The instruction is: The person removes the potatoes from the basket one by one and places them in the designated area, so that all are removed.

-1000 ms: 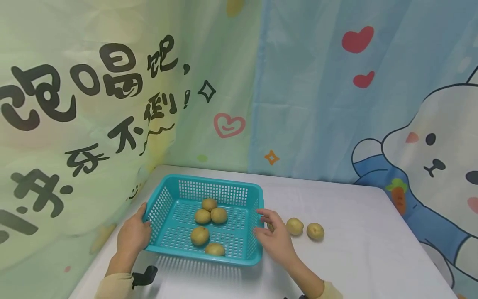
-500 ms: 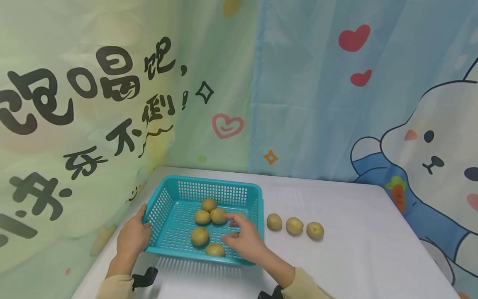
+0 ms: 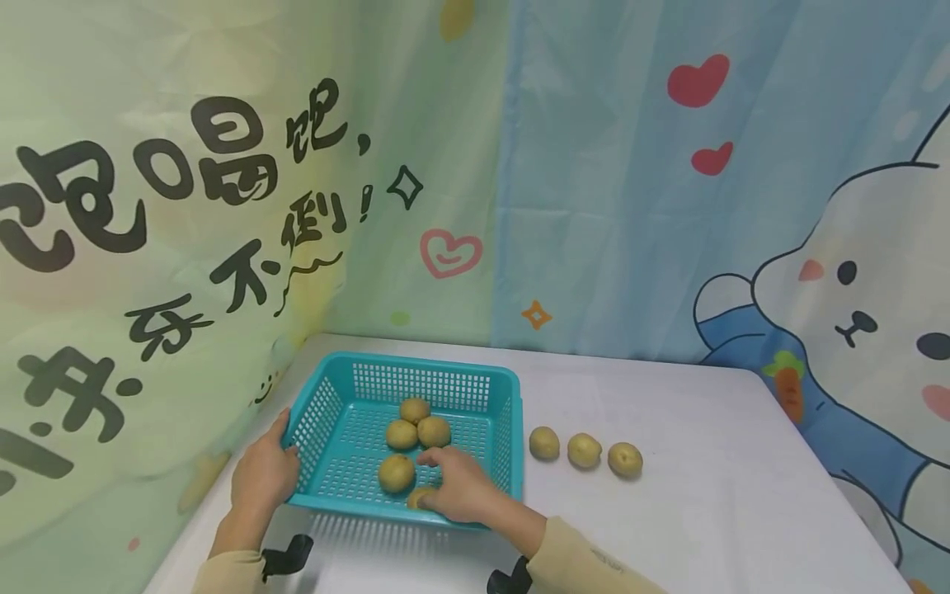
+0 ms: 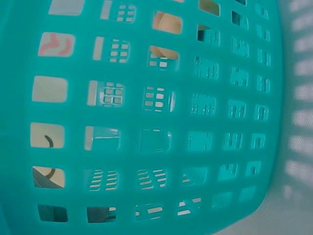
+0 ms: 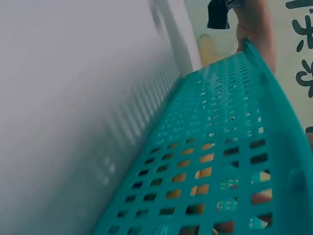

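A turquoise plastic basket (image 3: 497,452) with latticed walls holds several potatoes. My left hand (image 3: 265,466) grips its left rim, thumb on the inside edge; the right wrist view also catches this left hand (image 5: 257,29) at the far end. Inside the basket, my right hand (image 3: 463,487) reaches over the front wall, its thumb at the front potato (image 3: 419,497) and its fingers spread above it. That potato is partly covered by the thumb. Just left of the fingertips lies another potato (image 3: 397,473). The left wrist view is filled by the basket's side wall (image 4: 132,129).
Three potatoes, the middle one (image 3: 584,451) among them, stand in a row on the white tablecloth (image 3: 690,511) right of the basket. A cluster of three potatoes (image 3: 434,431) sits deeper in the basket. Printed curtains (image 3: 601,206) hang behind the table.
From the basket's right rim, my right hand has moved left and toward me, into the basket, down to the front potato. My left hand keeps its grip on the rim.
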Tool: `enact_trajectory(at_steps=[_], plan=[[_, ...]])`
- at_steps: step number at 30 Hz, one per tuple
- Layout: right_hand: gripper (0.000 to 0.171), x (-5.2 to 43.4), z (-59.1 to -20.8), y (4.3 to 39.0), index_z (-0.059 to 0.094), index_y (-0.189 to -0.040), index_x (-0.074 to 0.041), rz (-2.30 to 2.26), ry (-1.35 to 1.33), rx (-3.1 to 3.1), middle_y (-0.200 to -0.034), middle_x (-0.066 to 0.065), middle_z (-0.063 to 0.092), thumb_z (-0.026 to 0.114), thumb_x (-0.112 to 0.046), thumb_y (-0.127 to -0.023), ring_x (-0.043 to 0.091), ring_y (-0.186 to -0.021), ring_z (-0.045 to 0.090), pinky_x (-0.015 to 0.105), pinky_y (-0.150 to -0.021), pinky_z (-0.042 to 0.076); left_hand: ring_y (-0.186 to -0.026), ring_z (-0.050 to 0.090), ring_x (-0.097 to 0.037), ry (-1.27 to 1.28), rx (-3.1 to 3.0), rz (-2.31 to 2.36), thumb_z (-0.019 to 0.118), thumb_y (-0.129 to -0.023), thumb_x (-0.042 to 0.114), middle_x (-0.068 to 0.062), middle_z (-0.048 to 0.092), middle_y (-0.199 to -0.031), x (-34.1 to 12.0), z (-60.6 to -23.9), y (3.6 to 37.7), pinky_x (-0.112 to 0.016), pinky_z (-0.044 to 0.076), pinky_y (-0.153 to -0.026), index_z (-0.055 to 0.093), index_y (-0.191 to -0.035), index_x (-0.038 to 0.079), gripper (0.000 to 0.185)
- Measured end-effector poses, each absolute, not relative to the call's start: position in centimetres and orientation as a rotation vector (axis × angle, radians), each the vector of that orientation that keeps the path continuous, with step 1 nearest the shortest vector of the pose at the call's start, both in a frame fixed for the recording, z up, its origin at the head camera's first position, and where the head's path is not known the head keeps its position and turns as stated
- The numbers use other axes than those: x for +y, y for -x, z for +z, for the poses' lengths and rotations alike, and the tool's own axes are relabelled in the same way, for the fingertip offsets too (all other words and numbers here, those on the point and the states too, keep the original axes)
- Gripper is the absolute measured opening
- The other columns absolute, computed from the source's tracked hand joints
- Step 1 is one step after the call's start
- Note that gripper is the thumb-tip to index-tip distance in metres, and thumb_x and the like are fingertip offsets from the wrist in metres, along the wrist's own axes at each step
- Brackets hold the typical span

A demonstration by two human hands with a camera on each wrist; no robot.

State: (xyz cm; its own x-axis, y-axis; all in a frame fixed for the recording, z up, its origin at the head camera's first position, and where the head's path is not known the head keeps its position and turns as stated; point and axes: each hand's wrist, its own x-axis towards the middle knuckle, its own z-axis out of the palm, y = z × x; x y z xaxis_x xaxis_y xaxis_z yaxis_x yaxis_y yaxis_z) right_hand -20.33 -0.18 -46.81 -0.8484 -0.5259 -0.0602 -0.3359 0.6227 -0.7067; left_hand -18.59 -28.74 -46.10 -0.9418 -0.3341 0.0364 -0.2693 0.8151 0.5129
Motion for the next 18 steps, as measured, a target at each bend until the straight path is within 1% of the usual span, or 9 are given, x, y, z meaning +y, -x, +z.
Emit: enact_trajectory(at_steps=[2,8,11,14,18], plan=[[0.049,-0.5,-46.91,20.35,0.062,-0.125,-0.007,-0.999,0.701,2.598,-0.121,0.012,0.063,0.078,-0.018,-0.08,0.031,-0.114,0.057,0.046,-0.092,0.047,-0.067,0.054,-0.029,-0.479,-2.873,-0.785,0.05,-0.095,0.008,-0.037,0.048,-0.133,-28.77,-46.27,18.63,-0.034,0.038,-0.051,0.029,-0.152,0.002,0.061],[0.04,-0.68,-46.97,20.65,0.067,-0.117,-0.008,-0.988,0.622,2.529,-0.108,0.012,0.068,0.078,-0.016,-0.079,0.03,-0.104,0.061,0.046,-0.088,0.049,-0.07,0.054,-0.03,-0.47,-2.88,-0.785,0.049,-0.096,0.008,-0.037,0.048,-0.134,-28.65,-46.31,18.79,-0.035,0.039,-0.053,0.028,-0.152,0.002,0.061],[0.037,-0.76,-46.96,20.73,0.069,-0.114,-0.009,-0.992,0.616,2.502,-0.105,0.012,0.069,0.078,-0.014,-0.079,0.028,-0.101,0.062,0.045,-0.087,0.049,-0.07,0.055,-0.03,-0.465,-2.888,-0.774,0.049,-0.095,0.008,-0.037,0.047,-0.134,-28.77,-46.35,18.74,-0.035,0.039,-0.052,0.028,-0.152,0.001,0.061],[0.034,-0.89,-46.99,20.79,0.071,-0.112,-0.011,-0.991,0.633,2.492,-0.105,0.012,0.07,0.077,-0.012,-0.078,0.028,-0.102,0.063,0.044,-0.088,0.049,-0.068,0.053,-0.03,-0.468,-2.893,-0.773,0.048,-0.096,0.008,-0.038,0.047,-0.133,-28.9,-46.33,18.67,-0.034,0.038,-0.051,0.027,-0.152,0.001,0.061],[0.032,-0.93,-47.14,20.81,0.074,-0.109,-0.015,-0.969,0.652,2.467,-0.111,0.007,0.071,0.075,-0.007,-0.078,0.027,-0.11,0.06,0.046,-0.095,0.045,-0.064,0.052,-0.029,-0.471,-2.894,-0.797,0.047,-0.096,0.009,-0.039,0.046,-0.133,-28.78,-46.2,18.62,-0.034,0.036,-0.05,0.026,-0.153,0.002,0.061]])
